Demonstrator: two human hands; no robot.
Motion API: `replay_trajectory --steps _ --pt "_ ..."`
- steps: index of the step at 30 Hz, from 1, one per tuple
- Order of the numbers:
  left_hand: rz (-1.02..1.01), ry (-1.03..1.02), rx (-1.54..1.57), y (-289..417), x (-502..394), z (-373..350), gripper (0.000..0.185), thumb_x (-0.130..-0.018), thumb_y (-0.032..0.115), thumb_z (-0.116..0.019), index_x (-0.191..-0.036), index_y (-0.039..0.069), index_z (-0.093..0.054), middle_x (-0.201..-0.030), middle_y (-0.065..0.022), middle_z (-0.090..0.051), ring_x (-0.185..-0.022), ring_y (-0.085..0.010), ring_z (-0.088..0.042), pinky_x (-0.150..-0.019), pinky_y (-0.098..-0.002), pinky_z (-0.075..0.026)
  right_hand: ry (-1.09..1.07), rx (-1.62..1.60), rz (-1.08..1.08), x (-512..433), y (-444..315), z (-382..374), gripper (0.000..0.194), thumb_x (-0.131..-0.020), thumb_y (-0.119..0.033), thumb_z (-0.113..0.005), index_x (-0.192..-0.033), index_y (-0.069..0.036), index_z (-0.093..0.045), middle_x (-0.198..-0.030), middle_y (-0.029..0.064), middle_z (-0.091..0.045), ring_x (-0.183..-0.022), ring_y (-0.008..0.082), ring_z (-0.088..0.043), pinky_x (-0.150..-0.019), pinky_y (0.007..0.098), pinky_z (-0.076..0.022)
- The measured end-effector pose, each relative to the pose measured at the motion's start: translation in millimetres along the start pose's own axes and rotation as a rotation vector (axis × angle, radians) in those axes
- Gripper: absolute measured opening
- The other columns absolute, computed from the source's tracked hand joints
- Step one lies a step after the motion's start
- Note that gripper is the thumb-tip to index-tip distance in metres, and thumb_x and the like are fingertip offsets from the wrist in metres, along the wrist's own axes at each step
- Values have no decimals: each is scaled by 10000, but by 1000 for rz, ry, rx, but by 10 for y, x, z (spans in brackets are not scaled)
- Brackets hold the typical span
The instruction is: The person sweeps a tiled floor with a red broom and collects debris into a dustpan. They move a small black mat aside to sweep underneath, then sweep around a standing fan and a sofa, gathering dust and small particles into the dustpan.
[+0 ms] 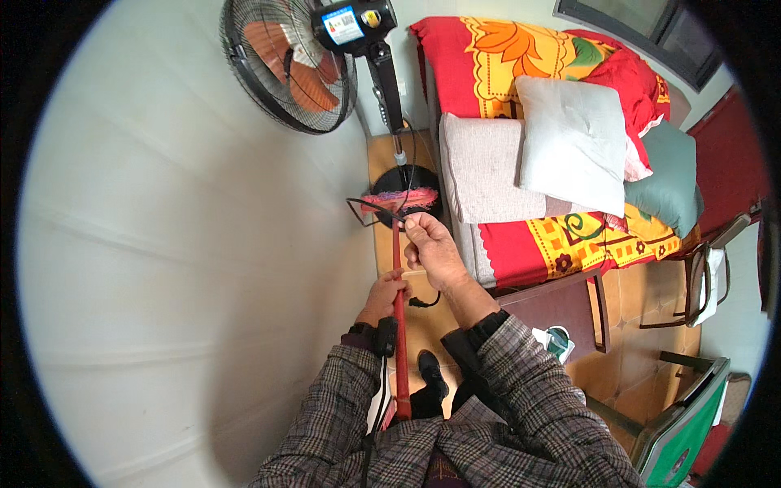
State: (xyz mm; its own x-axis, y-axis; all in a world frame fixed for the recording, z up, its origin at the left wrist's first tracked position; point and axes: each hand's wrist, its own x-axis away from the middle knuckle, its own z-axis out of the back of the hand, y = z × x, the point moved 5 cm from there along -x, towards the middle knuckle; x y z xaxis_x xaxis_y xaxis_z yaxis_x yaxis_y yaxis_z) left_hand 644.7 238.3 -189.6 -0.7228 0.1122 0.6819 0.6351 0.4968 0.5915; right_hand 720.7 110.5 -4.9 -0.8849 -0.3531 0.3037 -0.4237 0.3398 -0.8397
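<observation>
My left hand (385, 295) is closed around the red pole (401, 341) of a broom or mop, whose pink, fringed head (421, 198) lies over the round black base (381, 183) of a standing fan. Just above and to the right, my right hand (432, 247) pinches a black power cable (373, 206) between thumb and fingers. The cable forms a loop left of the pole, and another stretch runs up beside the fan's stand (399, 146). Below my right hand, a black cable end (421, 302) hangs near the floor. The caged fan head (290, 67) has orange blades.
A pale wall (183, 244) rises close on the left. At right stands a sofa with a red and yellow floral cover (518, 250), a grey cushion (482, 171), a white pillow (573, 140) and a green pillow (662, 177). Nearer are a dark red table (549, 305) and a green-backed chair (689, 433).
</observation>
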Motion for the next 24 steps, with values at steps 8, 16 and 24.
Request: replay_trajectory --steps 8,16,24 --pt "23 -146 134 632 139 -354 231 -941 25 -584 -1170 3 -561 -852 -89 -619 -682 -204 -637 -609 -315 -571 25 175 342 -124 -1293 -109 155 -1038 -237 -579 -1042 -83 -591 -756 -30 -536 -546 63 -476 -477 222 -399" --pt "64 83 439 980 54 -441 229 -980 240 -606 -935 19 -567 -809 -95 -571 -680 -227 -620 -589 -336 -600 -106 805 1040 -866 -3287 -595 214 -934 -245 -673 -1030 -59 -712 -917 95 -608 -886 206 -600 -782 336 -503" --pt "57 94 429 1264 26 -655 241 -983 317 -639 -930 88 -587 -818 -48 -611 -665 -191 -614 -598 -340 -587 -254 949 1171 -2056 -4216 -1259 272 -967 -346 -638 -1059 -107 -728 -1028 117 -665 -913 243 -638 -812 367 -550"
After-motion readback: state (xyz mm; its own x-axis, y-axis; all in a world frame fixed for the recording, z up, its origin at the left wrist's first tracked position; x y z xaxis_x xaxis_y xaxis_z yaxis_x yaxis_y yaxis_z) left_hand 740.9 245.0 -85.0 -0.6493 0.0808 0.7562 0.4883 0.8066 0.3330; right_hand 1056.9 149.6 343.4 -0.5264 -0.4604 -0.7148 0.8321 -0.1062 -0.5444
